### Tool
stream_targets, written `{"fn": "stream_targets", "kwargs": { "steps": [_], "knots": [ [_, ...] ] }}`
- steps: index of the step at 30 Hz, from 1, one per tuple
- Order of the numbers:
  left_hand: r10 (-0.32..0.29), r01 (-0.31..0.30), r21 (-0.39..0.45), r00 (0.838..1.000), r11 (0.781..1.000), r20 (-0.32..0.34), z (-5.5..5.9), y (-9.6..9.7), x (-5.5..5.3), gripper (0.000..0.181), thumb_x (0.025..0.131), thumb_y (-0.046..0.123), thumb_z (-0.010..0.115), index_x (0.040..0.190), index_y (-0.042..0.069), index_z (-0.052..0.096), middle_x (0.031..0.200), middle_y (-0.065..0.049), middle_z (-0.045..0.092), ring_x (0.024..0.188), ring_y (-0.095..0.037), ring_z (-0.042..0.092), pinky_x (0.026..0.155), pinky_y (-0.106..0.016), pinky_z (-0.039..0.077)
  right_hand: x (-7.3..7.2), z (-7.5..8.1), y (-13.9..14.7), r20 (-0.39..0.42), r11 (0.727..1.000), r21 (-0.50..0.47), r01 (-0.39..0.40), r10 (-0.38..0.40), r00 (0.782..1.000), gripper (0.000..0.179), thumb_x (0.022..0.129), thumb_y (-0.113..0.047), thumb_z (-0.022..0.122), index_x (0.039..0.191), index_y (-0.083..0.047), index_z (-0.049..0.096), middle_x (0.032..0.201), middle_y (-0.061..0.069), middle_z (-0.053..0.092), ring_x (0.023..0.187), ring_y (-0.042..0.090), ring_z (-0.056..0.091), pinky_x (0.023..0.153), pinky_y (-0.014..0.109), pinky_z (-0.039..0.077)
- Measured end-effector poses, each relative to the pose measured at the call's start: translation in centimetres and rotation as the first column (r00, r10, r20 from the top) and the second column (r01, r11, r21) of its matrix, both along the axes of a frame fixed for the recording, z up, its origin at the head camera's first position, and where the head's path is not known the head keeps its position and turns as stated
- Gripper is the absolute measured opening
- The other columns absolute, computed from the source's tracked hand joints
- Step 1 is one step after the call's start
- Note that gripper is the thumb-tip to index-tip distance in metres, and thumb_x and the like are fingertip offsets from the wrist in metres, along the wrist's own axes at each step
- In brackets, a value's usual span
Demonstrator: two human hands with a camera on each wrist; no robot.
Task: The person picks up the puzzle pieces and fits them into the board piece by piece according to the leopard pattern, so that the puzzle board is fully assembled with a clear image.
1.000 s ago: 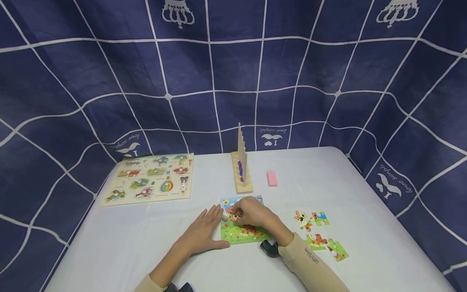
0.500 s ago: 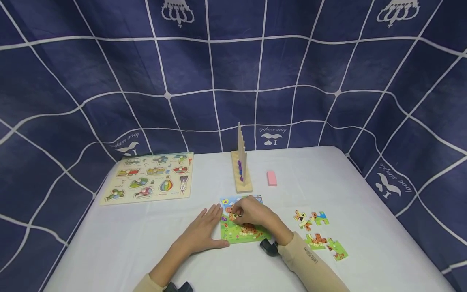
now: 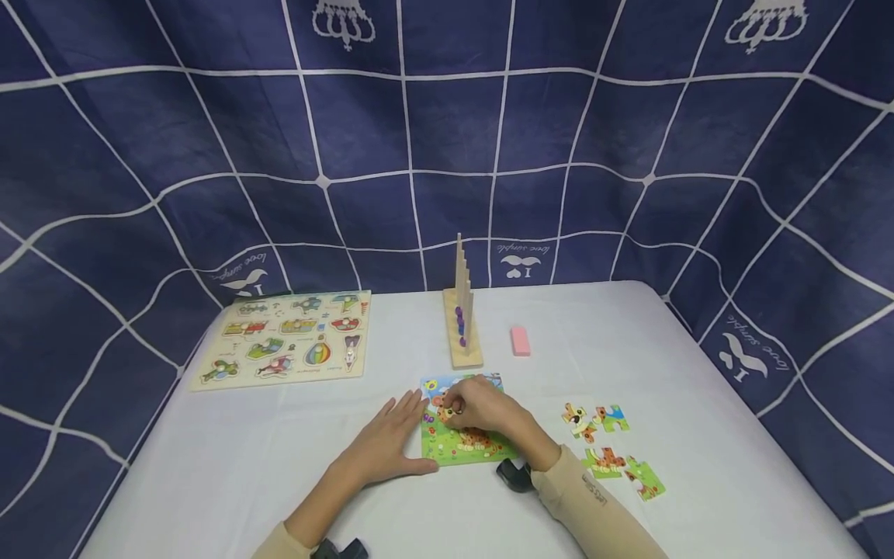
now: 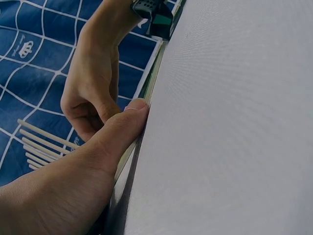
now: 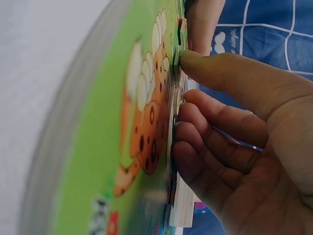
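Observation:
A jigsaw board (image 3: 436,450) with a spotted orange animal on green grass lies at the table's front middle. My left hand (image 3: 391,444) rests beside its left edge, fingers extended and thumb at the near corner. Over the board's upper part my right hand (image 3: 485,405) bends down, thumb and curled fingertips pinching a jigsaw piece (image 5: 177,59) at the picture's surface. That hand covers much of the piece. To the right lie several loose jigsaw pieces, among them a green corner piece (image 3: 646,478) and a blue-and-green one (image 3: 615,419).
A wooden vehicle puzzle board (image 3: 282,341) lies at the back left. Behind the jigsaw stands a wooden peg stand (image 3: 464,357) with upright rods and purple beads. A pink block (image 3: 520,341) is to its right. A blue grid curtain (image 3: 447,132) hangs along the table's back.

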State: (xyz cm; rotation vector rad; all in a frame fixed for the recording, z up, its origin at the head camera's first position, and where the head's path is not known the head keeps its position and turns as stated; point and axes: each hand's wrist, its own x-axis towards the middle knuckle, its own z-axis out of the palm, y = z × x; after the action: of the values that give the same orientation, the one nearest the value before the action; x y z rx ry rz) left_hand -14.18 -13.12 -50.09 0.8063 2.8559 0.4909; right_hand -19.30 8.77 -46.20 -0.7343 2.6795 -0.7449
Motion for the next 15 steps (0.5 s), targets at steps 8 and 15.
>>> {"fn": "stream_targets", "kwargs": {
  "steps": [8, 15],
  "knots": [
    [0.01, -0.011, 0.046, 1.0, 0.999, 0.013, 0.1, 0.07, 0.07, 0.108, 0.075, 0.077, 0.06, 0.152, 0.007, 0.032, 0.161, -0.012, 0.025, 0.15, -0.028, 0.023, 0.124, -0.047, 0.02, 0.1, 0.02, 0.03, 0.005, 1.0, -0.002, 0.01, -0.01, 1.0, 0.021, 0.078, -0.025, 0.082, 0.093, -0.014, 0.075, 0.074, -0.011, 0.061, 0.07, 0.006, 0.049, 0.063, 0.019, 0.043],
    [0.014, -0.014, 0.067, 1.0, 0.998, 0.009, -0.08, 0.09, 0.14, 0.101, 0.075, 0.077, 0.06, 0.147, 0.009, 0.039, 0.161, -0.013, 0.026, 0.15, -0.028, 0.023, 0.124, -0.046, 0.02, 0.12, 0.0, -0.01, 0.004, 1.0, 0.006, 0.008, -0.008, 1.0, 0.019, 0.078, -0.025, 0.082, 0.092, -0.014, 0.075, 0.074, -0.011, 0.061, 0.07, 0.006, 0.05, 0.064, 0.02, 0.043]
  ]
}}
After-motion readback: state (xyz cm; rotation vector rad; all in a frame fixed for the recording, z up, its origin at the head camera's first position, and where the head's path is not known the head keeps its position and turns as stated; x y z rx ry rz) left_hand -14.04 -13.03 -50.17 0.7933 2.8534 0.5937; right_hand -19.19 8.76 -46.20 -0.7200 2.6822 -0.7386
